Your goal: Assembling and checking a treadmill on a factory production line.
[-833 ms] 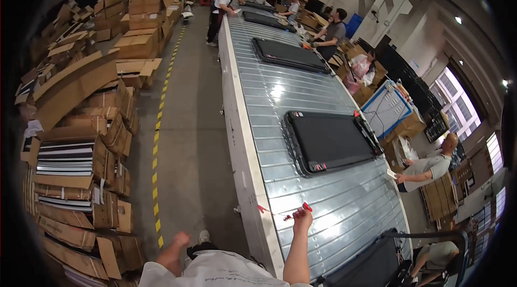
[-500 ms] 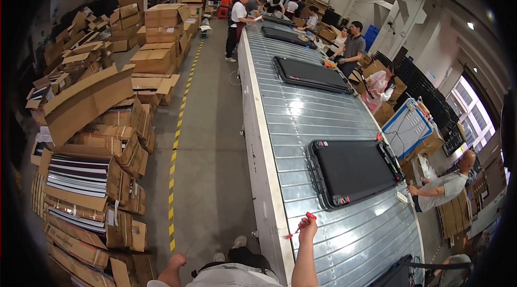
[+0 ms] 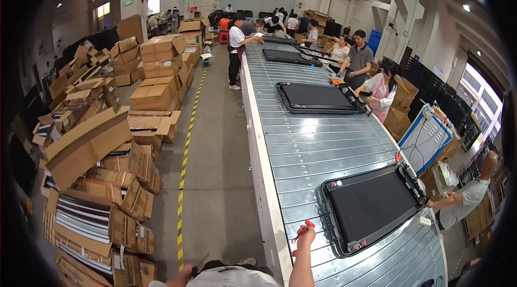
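In the head view the right hand (image 3: 305, 235) is closing in a fist round a small red-handled tool (image 3: 302, 229), holding it over the near left part of the conveyor (image 3: 312, 147), just left of the nearest black panel (image 3: 371, 207). The left hand (image 3: 183, 274) is showing only at the bottom edge above the floor (image 3: 221, 179); its grip cannot be told. Since the earlier frame the view is sitting lower and the panel is lying nearer the right hand.
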